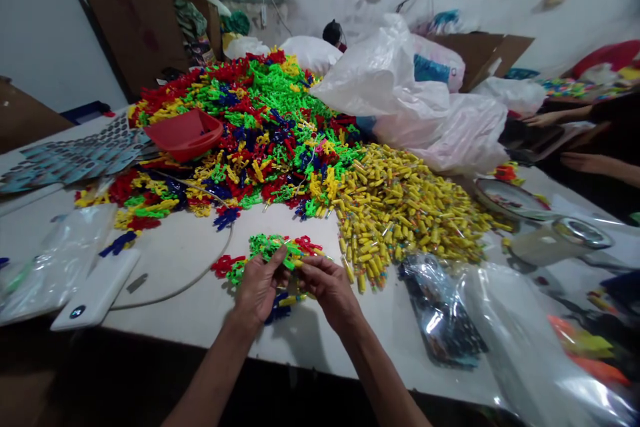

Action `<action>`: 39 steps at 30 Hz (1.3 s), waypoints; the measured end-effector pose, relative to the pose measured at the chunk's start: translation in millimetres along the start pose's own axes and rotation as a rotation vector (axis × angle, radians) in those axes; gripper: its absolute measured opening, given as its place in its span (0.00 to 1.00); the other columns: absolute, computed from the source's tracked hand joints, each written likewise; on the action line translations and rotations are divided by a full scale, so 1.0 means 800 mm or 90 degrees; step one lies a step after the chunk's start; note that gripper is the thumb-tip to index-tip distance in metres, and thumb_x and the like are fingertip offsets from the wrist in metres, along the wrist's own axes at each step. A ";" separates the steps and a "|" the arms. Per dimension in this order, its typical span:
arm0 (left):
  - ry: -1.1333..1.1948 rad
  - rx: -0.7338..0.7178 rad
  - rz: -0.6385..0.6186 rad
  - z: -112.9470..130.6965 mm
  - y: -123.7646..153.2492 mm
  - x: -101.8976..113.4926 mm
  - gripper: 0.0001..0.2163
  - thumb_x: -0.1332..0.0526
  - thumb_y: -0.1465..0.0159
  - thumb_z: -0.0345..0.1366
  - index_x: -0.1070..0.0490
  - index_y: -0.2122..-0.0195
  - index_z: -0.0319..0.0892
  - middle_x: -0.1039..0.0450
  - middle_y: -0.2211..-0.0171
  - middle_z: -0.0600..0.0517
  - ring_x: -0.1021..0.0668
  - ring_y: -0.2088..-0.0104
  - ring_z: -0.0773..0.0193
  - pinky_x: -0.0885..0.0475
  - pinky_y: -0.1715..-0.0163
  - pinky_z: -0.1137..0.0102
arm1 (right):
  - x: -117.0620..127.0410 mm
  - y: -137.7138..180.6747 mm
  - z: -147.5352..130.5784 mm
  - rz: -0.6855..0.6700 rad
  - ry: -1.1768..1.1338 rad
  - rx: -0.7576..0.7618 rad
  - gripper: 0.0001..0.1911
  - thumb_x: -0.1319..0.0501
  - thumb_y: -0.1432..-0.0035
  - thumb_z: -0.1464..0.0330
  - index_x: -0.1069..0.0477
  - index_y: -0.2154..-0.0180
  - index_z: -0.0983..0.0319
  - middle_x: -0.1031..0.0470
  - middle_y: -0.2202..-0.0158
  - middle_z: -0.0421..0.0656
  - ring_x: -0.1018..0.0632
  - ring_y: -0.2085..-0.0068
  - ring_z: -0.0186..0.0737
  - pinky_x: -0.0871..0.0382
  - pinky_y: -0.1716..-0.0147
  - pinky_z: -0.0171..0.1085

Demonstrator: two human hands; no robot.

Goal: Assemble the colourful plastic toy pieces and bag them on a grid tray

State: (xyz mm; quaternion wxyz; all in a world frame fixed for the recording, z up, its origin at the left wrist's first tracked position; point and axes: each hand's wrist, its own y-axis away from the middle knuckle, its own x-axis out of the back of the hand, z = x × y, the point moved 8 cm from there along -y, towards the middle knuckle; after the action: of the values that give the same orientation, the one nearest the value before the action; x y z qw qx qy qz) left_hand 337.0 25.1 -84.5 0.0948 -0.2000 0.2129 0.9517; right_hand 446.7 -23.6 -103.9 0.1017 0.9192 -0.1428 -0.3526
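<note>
My left hand (259,285) is closed on a small green plastic toy piece (289,258) above the near part of the table. My right hand (327,285) pinches a small yellow tube-like piece (299,263) against the green one; whether the two are joined is hidden by my fingers. Just behind and under my hands lies a small cluster of green and red toy pieces (265,243). Dark blue pieces (279,310) lie on the table below. Right of my right hand spreads a pile of yellow tube-like pieces (410,207).
A large heap of mixed-colour plastic pieces (270,127) bears a red scoop-like tray (185,137). Printed cards (85,153), a white power bank (97,293) and a cable (200,280) lie left. Plastic-wrapped dark packets (443,313) sit right. Another person's hand (585,163) shows far right.
</note>
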 end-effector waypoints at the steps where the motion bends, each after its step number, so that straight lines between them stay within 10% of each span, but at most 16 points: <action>1: 0.005 0.006 -0.011 -0.002 0.001 -0.003 0.17 0.29 0.56 0.41 0.34 0.75 0.38 0.32 0.84 0.58 0.32 0.85 0.74 0.38 0.85 0.78 | 0.000 0.003 0.000 0.003 -0.013 0.000 0.13 0.28 0.64 0.67 0.25 0.73 0.64 0.25 0.78 0.40 0.28 0.80 0.30 0.35 0.78 0.30; 14: 0.123 0.071 0.002 -0.022 0.012 -0.009 0.18 0.27 0.61 0.33 0.36 0.75 0.39 0.33 0.82 0.60 0.32 0.83 0.75 0.39 0.85 0.79 | 0.005 0.009 0.013 -0.009 -0.052 -0.029 0.12 0.27 0.67 0.67 0.23 0.75 0.64 0.27 0.81 0.39 0.35 0.83 0.25 0.41 0.83 0.28; 27: -0.289 -0.136 0.017 0.029 -0.019 0.000 0.17 0.33 0.54 0.46 0.30 0.68 0.39 0.30 0.78 0.55 0.30 0.80 0.69 0.37 0.80 0.75 | 0.007 -0.025 -0.038 0.054 0.256 0.165 0.14 0.33 0.57 0.61 0.28 0.72 0.65 0.29 0.80 0.37 0.30 0.78 0.31 0.37 0.76 0.32; 32: -0.642 -0.337 0.073 0.092 -0.075 -0.016 0.15 0.39 0.48 0.46 0.27 0.66 0.40 0.25 0.67 0.49 0.25 0.70 0.63 0.33 0.69 0.71 | 0.035 -0.069 -0.075 0.064 0.622 0.264 0.11 0.39 0.49 0.62 0.25 0.71 0.63 0.24 0.72 0.43 0.26 0.70 0.37 0.36 0.69 0.34; 39: -0.881 -0.293 -0.018 0.056 -0.192 -0.106 0.03 0.40 0.50 0.34 0.29 0.76 0.40 0.25 0.66 0.45 0.26 0.59 0.52 0.35 0.58 0.63 | 0.098 -0.097 -0.097 0.247 1.241 0.111 0.09 0.44 0.47 0.73 0.27 0.65 0.64 0.24 0.64 0.49 0.25 0.64 0.43 0.43 0.71 0.34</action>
State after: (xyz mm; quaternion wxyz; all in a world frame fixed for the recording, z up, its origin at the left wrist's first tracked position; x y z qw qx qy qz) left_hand 439.1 174.0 -68.4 0.1758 0.4299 -0.1036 0.8795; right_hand 569.5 29.8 -118.1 0.1626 0.7720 -0.1701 0.5905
